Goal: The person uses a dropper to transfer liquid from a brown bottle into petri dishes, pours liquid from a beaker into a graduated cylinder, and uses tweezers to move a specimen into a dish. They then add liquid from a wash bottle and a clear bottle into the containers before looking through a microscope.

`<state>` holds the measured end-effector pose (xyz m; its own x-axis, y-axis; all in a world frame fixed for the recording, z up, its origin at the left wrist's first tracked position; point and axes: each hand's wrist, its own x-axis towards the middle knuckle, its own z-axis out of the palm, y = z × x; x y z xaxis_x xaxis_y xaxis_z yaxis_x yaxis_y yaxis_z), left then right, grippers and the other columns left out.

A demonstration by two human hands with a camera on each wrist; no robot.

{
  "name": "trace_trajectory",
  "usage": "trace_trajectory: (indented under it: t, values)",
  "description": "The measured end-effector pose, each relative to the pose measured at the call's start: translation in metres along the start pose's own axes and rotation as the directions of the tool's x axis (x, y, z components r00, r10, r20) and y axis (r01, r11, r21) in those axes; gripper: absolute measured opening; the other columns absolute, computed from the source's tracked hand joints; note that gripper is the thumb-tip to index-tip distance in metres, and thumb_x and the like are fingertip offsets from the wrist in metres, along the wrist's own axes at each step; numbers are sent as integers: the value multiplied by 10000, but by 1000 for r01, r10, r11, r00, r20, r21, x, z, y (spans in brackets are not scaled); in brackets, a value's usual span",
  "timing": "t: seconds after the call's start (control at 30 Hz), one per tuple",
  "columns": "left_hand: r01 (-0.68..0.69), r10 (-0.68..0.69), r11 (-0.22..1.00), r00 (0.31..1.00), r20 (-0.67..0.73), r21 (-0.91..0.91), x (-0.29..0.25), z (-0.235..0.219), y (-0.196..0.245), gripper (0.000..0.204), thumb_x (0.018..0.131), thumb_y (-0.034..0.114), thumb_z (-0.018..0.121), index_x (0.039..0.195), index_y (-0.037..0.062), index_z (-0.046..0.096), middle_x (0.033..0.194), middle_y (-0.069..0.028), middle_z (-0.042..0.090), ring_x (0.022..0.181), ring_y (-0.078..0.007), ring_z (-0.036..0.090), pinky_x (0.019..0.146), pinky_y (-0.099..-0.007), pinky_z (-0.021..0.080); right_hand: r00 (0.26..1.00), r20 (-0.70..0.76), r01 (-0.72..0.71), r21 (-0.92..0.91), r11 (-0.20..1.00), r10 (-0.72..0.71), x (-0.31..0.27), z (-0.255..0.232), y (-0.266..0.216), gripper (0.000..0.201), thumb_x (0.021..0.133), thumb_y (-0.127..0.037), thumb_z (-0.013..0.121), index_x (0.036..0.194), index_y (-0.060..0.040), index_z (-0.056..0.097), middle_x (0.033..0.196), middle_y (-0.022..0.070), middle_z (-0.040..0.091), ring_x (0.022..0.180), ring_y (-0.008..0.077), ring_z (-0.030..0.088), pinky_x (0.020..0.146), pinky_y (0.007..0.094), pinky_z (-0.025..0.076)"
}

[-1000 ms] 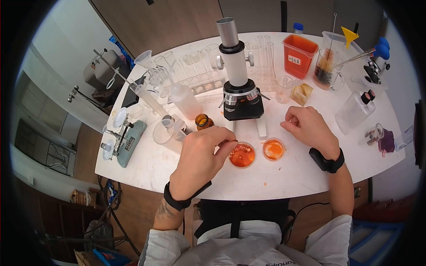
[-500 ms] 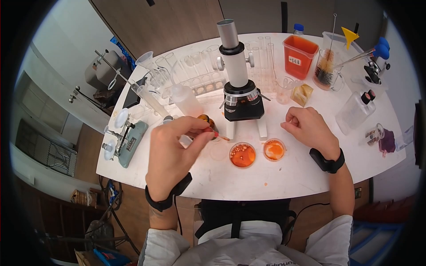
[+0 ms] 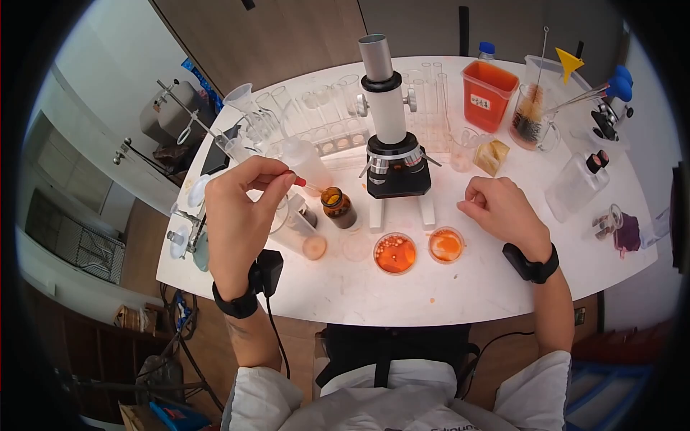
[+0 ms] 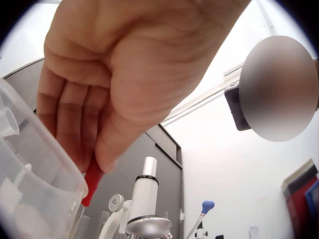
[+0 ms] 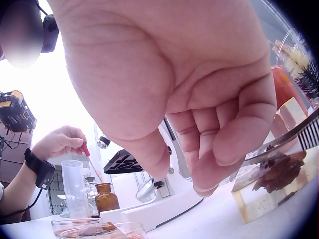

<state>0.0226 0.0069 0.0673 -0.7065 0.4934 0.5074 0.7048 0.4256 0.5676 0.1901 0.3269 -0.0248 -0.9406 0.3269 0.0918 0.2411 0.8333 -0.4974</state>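
Observation:
My left hand point(image 3: 244, 208) pinches a dropper by its red rubber bulb point(image 5: 85, 150) between thumb and fingers. Its thin glass tube point(image 5: 94, 167) slants down toward the mouth of an amber glass bottle point(image 3: 338, 208); in the right wrist view the tip is just above the bottle's neck. To the bottle's right lie two petri dishes: a larger one with orange-red liquid and bubbles point(image 3: 394, 254), and a smaller one with orange contents point(image 3: 445, 245). Loosely curled and holding nothing, my right hand point(image 3: 503, 212) stays near the table, right of the microscope point(image 3: 388, 115).
Below my left hand stands a clear plastic container point(image 4: 55, 204). A balance point(image 3: 188, 233) is at the left edge. Behind are a wash bottle point(image 3: 300, 156) and a test tube rack point(image 3: 334, 141). An orange-red bin point(image 3: 489, 97) and a clear specimen block point(image 3: 491, 156) stand at right.
My left hand has moved left, away from the larger petri dish, bringing the dropper to the amber bottle. My right hand has stayed in place.

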Motion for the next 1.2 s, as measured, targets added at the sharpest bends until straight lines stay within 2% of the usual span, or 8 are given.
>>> trace_trajectory:
  t: [0.17,0.27,0.57,0.67,0.8,0.9,1.2]
  values:
    - [13,-14,1000,1000,24,25,0,2,-4,78,924,-6,758,970,-68,748,883,-84,771,812,-133,713,800,-278,571,1000,6,-13,-6,1000,14,0,0,-1,258,906,-261,782,904,-8,728,818,157,747,786,339,728,711,444,560]
    - [-15,16,999,1000,-4,45,0,5,-5,85,891,15,778,952,-43,770,833,-107,793,776,-164,765,735,-273,565,1000,4,-11,-14,1000,11,0,0,-1,257,906,-262,782,898,-12,726,815,155,746,781,339,726,708,446,558]
    - [-71,70,997,995,-69,-2,-15,5,12,127,857,15,819,967,-37,782,862,-115,798,796,-176,774,743,-280,573,1000,-7,0,-9,1000,0,0,1,1,254,904,-266,782,890,-21,719,806,155,743,773,343,722,703,447,555]
    - [-99,98,995,995,-32,-16,-29,5,31,141,844,4,832,969,-36,780,884,-120,799,797,-183,777,744,-283,578,1000,-4,-6,-3,1000,6,0,2,1,254,901,-267,784,892,-22,717,803,154,742,771,341,721,699,447,554]
    - [-181,193,980,965,179,-83,-44,29,36,121,849,34,835,946,-4,774,871,-128,769,757,-251,755,685,-327,576,1000,1,-1,9,1000,1,1,3,2,255,899,-268,785,895,-23,716,805,148,743,767,341,720,689,448,550]
    - [-170,190,981,945,268,-96,-49,48,32,133,845,4,834,967,-14,784,883,-110,786,783,-220,763,736,-306,583,1000,-5,20,15,1000,-20,0,2,4,254,900,-269,784,898,-24,717,807,146,743,770,343,719,689,450,549]
    - [-149,197,973,934,300,-174,-48,70,28,127,850,28,846,948,-15,777,891,-115,778,777,-234,758,722,-317,588,1000,-10,15,15,1000,-14,-1,1,2,251,904,-265,780,901,-22,716,813,154,742,786,352,720,705,455,554]
